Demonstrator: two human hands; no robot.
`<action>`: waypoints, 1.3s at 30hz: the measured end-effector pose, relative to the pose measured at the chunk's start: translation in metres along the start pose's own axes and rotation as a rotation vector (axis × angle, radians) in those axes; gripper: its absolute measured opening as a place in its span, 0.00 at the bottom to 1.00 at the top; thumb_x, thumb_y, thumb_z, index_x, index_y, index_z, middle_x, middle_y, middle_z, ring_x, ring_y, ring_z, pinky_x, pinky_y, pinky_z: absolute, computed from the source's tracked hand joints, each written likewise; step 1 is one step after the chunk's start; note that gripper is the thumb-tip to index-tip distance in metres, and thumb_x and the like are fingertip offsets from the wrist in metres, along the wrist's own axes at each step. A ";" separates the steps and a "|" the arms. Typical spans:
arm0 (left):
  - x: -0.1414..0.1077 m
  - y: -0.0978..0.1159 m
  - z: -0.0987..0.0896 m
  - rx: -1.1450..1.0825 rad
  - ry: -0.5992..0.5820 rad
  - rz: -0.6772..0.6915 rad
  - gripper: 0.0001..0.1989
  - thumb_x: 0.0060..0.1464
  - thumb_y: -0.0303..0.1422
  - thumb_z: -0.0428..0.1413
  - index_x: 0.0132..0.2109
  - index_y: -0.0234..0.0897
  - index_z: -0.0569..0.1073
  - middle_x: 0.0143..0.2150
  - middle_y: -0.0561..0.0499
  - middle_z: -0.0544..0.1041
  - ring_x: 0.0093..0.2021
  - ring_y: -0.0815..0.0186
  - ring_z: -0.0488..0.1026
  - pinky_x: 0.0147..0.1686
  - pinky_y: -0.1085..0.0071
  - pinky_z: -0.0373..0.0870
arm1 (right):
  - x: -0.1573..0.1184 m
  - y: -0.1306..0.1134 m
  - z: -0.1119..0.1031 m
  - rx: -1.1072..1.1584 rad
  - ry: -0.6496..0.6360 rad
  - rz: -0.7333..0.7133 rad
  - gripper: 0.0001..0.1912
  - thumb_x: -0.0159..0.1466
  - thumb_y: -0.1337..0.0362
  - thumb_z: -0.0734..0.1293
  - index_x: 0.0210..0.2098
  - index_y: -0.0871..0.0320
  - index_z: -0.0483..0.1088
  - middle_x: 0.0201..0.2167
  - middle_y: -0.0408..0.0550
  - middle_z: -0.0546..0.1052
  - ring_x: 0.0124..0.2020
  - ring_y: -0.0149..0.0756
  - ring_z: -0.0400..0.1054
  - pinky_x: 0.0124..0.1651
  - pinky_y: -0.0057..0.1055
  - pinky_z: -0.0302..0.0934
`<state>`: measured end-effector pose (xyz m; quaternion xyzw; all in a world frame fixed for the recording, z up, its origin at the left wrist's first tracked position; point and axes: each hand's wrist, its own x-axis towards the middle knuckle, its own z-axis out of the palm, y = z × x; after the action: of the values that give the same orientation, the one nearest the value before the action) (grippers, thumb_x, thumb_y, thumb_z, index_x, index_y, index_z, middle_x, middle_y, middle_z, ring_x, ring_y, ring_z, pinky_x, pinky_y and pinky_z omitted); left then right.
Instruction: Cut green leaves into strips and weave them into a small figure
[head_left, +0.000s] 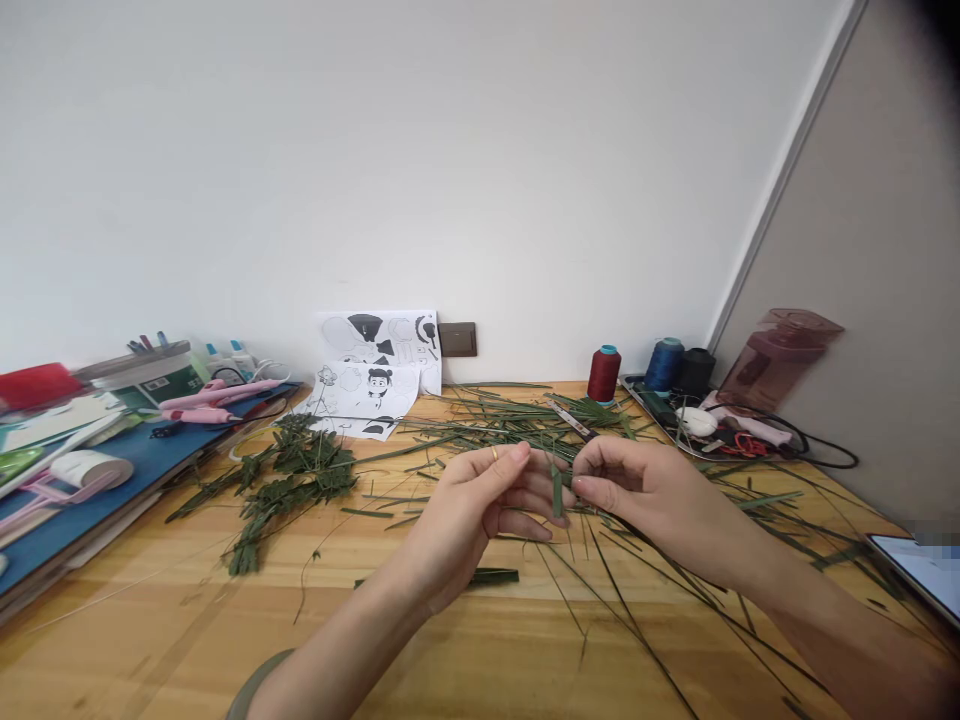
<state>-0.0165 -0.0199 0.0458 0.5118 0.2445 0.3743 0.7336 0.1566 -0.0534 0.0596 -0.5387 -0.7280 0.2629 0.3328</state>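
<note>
My left hand (499, 490) is cupped, its lower fingers spread and its thumb near the index finger. A short folded green leaf strip (557, 490) stands at its fingertips. My right hand (637, 485) pinches at the strip's right side with thumb and fingers. Just behind the right fingers shows a scissors blade (571, 420); whether the hand touches the scissors I cannot tell. Long green leaf strips (510, 415) lie in a loose heap behind both hands. One wider cut leaf piece (495, 577) is on the wooden table (315, 650) below the left hand.
Leafy sprigs (300, 465) lie at left, before printed drawing sheets (379, 385) propped against the wall. A blue board (105, 465) bears pink glue guns (214, 395) and a tub. At right are a red thread spool (604, 374), a cluttered tray (720, 455) and a phone (915, 570).
</note>
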 end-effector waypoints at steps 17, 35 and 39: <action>0.000 0.000 -0.002 0.037 0.119 -0.043 0.08 0.37 0.28 0.63 0.29 0.32 0.73 0.22 0.52 0.75 0.24 0.74 0.71 0.25 0.80 0.67 | -0.005 -0.006 -0.002 -0.004 -0.027 0.033 0.08 0.59 0.59 0.60 0.27 0.55 0.67 0.24 0.39 0.70 0.27 0.30 0.62 0.29 0.26 0.56; 0.009 -0.001 -0.005 -0.068 0.297 -0.088 0.06 0.40 0.27 0.60 0.29 0.31 0.73 0.24 0.50 0.77 0.24 0.72 0.74 0.25 0.81 0.68 | -0.009 -0.007 0.000 -0.204 0.125 -0.083 0.05 0.53 0.65 0.66 0.31 0.52 0.68 0.20 0.34 0.71 0.22 0.25 0.64 0.25 0.21 0.58; 0.008 0.000 -0.003 -0.063 0.324 -0.059 0.06 0.39 0.24 0.60 0.30 0.30 0.73 0.25 0.48 0.77 0.24 0.71 0.74 0.26 0.80 0.69 | -0.008 -0.005 0.004 -0.270 0.129 -0.124 0.06 0.54 0.66 0.65 0.33 0.52 0.67 0.21 0.35 0.71 0.22 0.26 0.65 0.25 0.22 0.60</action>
<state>-0.0136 -0.0117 0.0446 0.4141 0.3629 0.4376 0.7109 0.1522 -0.0628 0.0597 -0.5485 -0.7657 0.1064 0.3188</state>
